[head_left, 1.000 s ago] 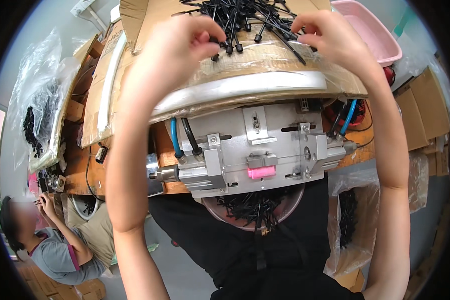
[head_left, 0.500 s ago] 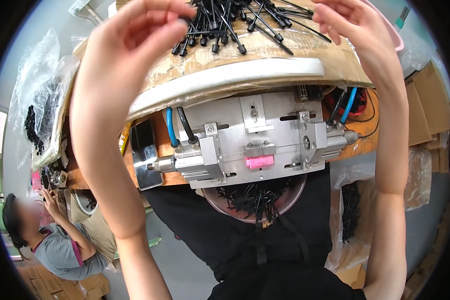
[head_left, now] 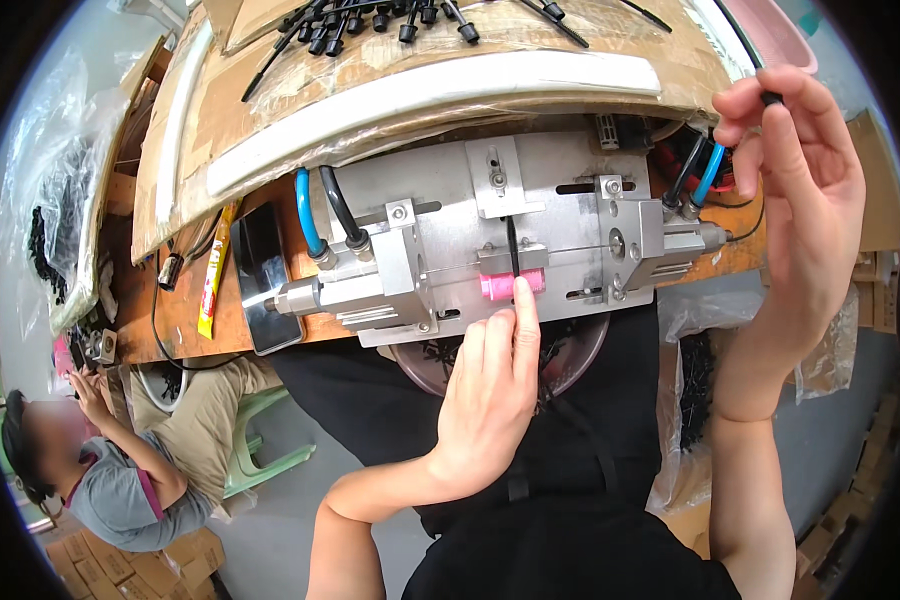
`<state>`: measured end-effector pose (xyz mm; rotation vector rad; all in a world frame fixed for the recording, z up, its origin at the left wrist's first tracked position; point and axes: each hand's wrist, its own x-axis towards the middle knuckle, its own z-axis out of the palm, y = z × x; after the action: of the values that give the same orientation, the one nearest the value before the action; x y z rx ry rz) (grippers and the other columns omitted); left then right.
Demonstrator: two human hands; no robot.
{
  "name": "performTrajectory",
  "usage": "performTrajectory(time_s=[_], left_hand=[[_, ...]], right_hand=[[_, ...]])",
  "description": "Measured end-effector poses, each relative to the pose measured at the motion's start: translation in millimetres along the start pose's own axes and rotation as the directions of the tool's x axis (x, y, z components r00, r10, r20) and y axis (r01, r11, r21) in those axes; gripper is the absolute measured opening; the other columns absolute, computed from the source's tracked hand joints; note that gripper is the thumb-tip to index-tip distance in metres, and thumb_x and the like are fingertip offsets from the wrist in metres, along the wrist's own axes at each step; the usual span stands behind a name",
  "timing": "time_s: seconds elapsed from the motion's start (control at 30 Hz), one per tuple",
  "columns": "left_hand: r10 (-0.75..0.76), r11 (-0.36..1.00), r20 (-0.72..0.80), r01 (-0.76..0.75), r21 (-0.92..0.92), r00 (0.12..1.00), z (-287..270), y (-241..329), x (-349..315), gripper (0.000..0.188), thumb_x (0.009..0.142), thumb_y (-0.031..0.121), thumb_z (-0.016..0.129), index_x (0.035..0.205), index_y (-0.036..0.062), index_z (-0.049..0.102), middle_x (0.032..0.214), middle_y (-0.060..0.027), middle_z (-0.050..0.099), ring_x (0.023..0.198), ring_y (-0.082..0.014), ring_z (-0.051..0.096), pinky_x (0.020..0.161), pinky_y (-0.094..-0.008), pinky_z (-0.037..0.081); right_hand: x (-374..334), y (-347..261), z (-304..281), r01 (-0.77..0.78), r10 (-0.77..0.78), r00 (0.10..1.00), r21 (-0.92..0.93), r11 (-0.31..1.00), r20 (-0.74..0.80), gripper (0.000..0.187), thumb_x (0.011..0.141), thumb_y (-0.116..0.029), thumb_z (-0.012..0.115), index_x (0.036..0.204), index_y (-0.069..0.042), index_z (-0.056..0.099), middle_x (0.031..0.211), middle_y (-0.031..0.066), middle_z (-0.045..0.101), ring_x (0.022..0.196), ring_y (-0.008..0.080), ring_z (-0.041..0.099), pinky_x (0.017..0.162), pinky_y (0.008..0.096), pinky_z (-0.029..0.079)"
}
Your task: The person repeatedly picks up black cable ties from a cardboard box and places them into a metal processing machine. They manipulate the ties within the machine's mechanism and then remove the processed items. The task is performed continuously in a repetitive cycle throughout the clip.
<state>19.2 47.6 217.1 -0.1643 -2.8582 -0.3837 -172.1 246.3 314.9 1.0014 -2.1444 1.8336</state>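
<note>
My left hand (head_left: 488, 405) reaches in from below with its index finger stretched out and the other fingers loosely bent. That fingertip touches the lower end of a thin black rod (head_left: 512, 242), which lies across a small metal block and the pink block (head_left: 494, 287) on the metal fixture (head_left: 450, 200). The rod's upper end meets a bracket on the plate. Off to the right, my right hand (head_left: 815, 170) is raised, its thumb and fingers pinching another black rod (head_left: 738, 35) near a thicker end; its far end runs out of view.
Black rods with collared ends (head_left: 407, 28) lie on the cardboard (head_left: 360, 105) behind the fixture. Blue and black hoses (head_left: 310, 215) join its cylinders. A phone (head_left: 262, 260) and yellow packet (head_left: 213, 275) lie left. A bowl (head_left: 425, 368) sits below. A person (head_left: 130, 490) works at left.
My left hand has come down from the rod pile to the fixture, where a rod now lies across the pink block. My right hand has moved right and lower, now holding a rod.
</note>
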Motion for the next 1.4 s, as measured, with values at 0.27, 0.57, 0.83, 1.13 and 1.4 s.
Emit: performTrajectory(time_s=[0.27,0.57,0.83,1.13,1.4], left_hand=[[-0.004,0.998,0.004,0.004,-0.055,1.0,-15,-12,3,0.07,0.073,-0.005,0.06,0.141,-0.0075,0.041,0.099,-0.0129,0.049,0.09,-0.0251,0.052,0.083,-0.033,0.048],[0.087,0.996,-0.305,-0.084,0.022,0.948,-83,-75,163,0.023,0.089,0.014,0.066,0.105,-0.0015,0.066,0.087,-0.0152,0.067,0.08,-0.024,0.065,0.073,-0.0333,0.05],[0.143,0.971,-0.381,-0.203,-0.124,0.913,-94,-71,134,0.028,0.08,0.0,0.068,0.108,0.005,0.069,0.086,-0.0105,0.062,0.074,-0.0189,0.057,0.07,-0.0316,0.047],[0.057,0.998,-0.196,-0.056,0.012,0.979,-17,-6,0,0.065,0.069,-0.009,0.061,0.133,-0.0115,0.05,0.092,-0.0105,0.053,0.078,-0.0199,0.053,0.073,-0.03,0.049],[0.017,0.998,-0.083,-0.012,0.057,0.996,5,-4,0,0.07,0.07,-0.006,0.059,0.138,-0.0128,0.043,0.089,-0.0076,0.045,0.079,-0.0185,0.049,0.077,-0.0274,0.048]], right_hand=[[-80,-12,74,0.076,-0.066,0.996,-0.177,0.981,0.062,0.037,0.082,0.008,0.069,0.117,0.006,0.058,0.1,0.0167,0.069,0.08,0.0155,0.065,0.063,0.0248,0.052],[-137,28,133,0.221,-0.139,0.963,-0.38,0.898,0.232,0.066,0.071,0.008,0.074,0.133,0.01,0.052,0.071,0.0097,0.061,0.058,0.019,0.058,0.055,0.0324,0.048],[-127,16,127,0.163,-0.01,0.945,-0.443,0.882,0.327,0.061,0.076,0.001,0.073,0.134,0.003,0.054,0.075,0.0058,0.061,0.06,0.0178,0.06,0.053,0.031,0.048],[58,-11,94,0.207,-0.272,0.959,-0.845,0.493,0.076,0.019,0.086,-0.007,0.066,0.103,0.0,0.062,0.081,0.0115,0.064,0.076,0.0239,0.064,0.07,0.0321,0.051],[102,-22,77,0.157,0.112,0.948,-0.743,0.651,0.298,0.015,0.089,-0.009,0.061,0.1,0.001,0.064,0.078,0.0132,0.065,0.075,0.0282,0.064,0.073,0.0373,0.052]])
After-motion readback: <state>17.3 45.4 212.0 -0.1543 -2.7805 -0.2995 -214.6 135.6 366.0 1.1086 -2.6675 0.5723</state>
